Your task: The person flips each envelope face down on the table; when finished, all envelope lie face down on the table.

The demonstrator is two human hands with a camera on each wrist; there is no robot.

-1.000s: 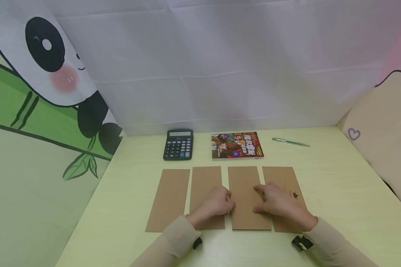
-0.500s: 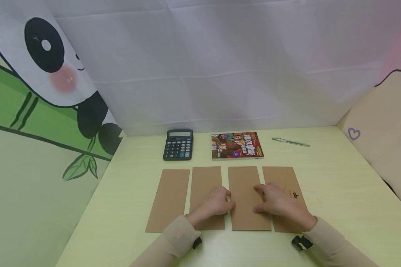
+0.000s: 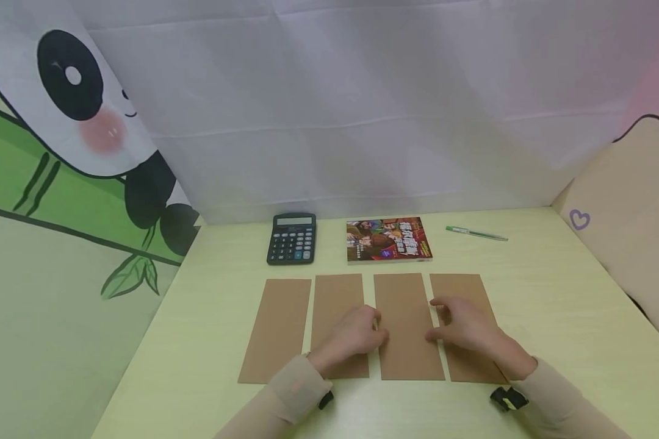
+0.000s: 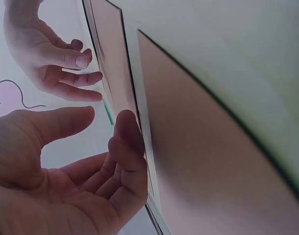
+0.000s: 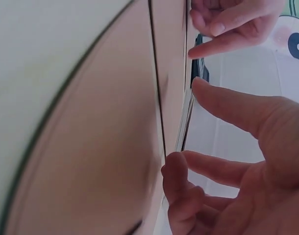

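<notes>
Four brown cardboard pieces lie in a row in the head view, narrow gaps between them: the far-left piece [image 3: 276, 329], the second piece [image 3: 337, 292], the third piece [image 3: 406, 323] and the far-right piece [image 3: 458, 286]. My left hand [image 3: 348, 338] lies over the second piece, its fingertips at the third piece's left edge. Over the far-right piece is my right hand [image 3: 467, 326], fingertips near the third piece's right edge. In the left wrist view, the left hand [image 4: 81, 171] has its thumb apart from bent fingers. The right hand [image 5: 242, 156] likewise pinches nothing in the right wrist view.
Behind the cardboard, a black calculator [image 3: 291, 239], a colourful book [image 3: 388, 239] and a green pen [image 3: 476, 233] lie on the pale table [image 3: 198, 341]. A white cloth [image 3: 362, 122] hangs at the table's far edge.
My right hand has moved right, its fingertips coming off the third piece toward the gap beside it. It now covers the small crown mark on the far-right piece. The left hand stays put.
</notes>
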